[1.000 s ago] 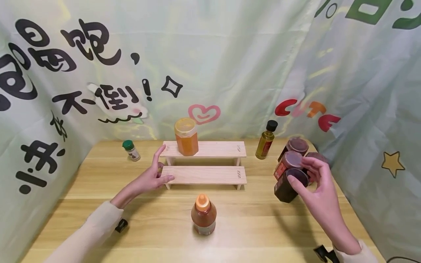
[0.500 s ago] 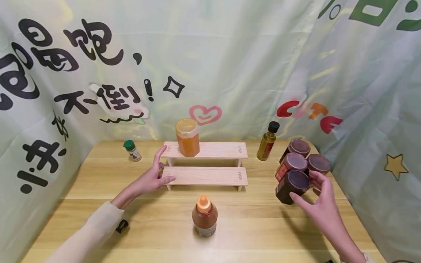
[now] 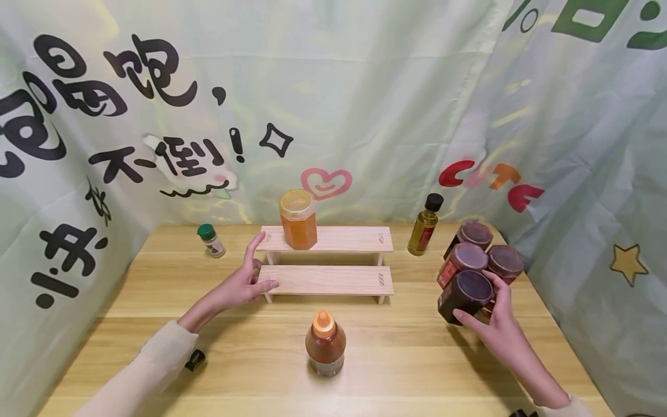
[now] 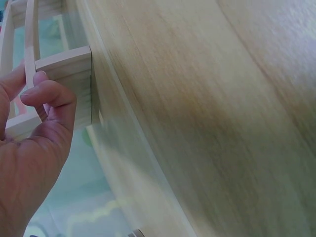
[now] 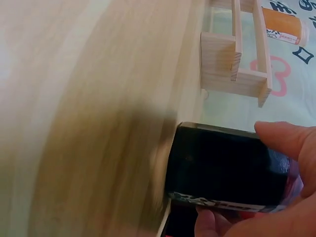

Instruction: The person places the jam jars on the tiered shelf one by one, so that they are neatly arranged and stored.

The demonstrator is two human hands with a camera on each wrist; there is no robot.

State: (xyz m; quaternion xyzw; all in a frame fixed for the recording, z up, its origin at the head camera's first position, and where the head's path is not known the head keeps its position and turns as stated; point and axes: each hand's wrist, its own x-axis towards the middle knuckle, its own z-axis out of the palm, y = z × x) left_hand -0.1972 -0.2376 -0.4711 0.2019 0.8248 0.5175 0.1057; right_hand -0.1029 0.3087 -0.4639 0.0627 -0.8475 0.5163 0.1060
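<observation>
Head view: here's the left hand (image 3: 237, 284) holding the left end of the two-tier wooden rack (image 3: 333, 279), index finger up at the top tier, thumb on the lower one. And over on the right, the right hand (image 3: 495, 324) has the nearest dark jar (image 3: 461, 301), thumb to one side, fingers round the other! A red-labelled jar (image 3: 458, 263) crowds in just behind, two more lidded jars (image 3: 506, 262) close by. The amber jar (image 3: 299, 229) stands on the top tier, towards its left end; the orange-capped squeeze bottle (image 3: 325, 347) waits in front of the rack.

Left wrist: bent fingers close on the lower tier's end, a steadying hold by the look of it.

Right wrist: thumb on one flank, fingers on the opposite, the dark jar between them. Whether its base touches the table (image 5: 98, 98), I can't tell. The step in hand looks like securing that grasp; moving on calls for drawing the jar clear without knocking its neighbours.
</observation>
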